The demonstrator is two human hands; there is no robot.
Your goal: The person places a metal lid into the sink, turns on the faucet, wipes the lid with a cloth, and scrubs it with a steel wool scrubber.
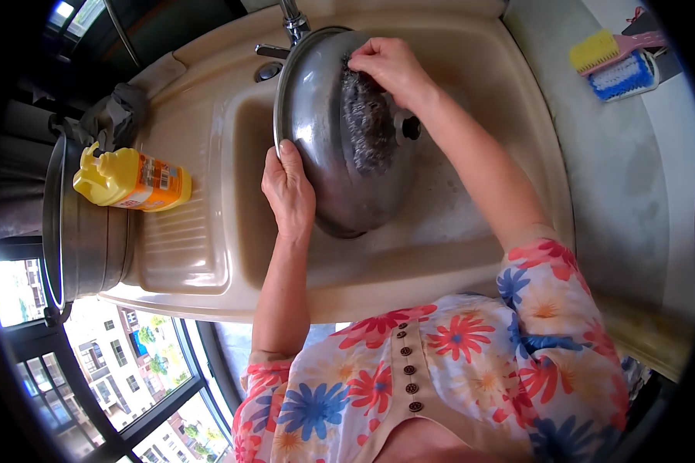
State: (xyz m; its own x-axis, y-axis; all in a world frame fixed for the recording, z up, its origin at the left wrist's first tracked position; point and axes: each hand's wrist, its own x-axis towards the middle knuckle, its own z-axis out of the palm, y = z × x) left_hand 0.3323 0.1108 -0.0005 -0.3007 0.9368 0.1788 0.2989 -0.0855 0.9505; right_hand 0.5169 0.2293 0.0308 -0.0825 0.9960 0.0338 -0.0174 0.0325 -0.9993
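A large domed metal pot lid (pixel 313 116) is tilted on its edge over the sink basin (pixel 455 255), its black knob (pixel 411 128) facing right. My left hand (pixel 289 189) grips the lid's rim at the lower left, thumb on the outer face. Against the lid's upper face my right hand (pixel 390 68) pinches the top end of a long, shaggy grey steel wool scourer (pixel 367 123). The scourer hangs down along the dome, beside the knob. Part of the lid's upper right is hidden behind my right hand.
A chrome faucet (pixel 293 23) rises behind the lid. On the left drainboard (pixel 181 255) lies a yellow pump bottle (pixel 143 181), with a big metal pot (pixel 93 239) beyond it. Two brushes, one yellow (pixel 594 51) and one blue (pixel 624 76), rest on the right counter.
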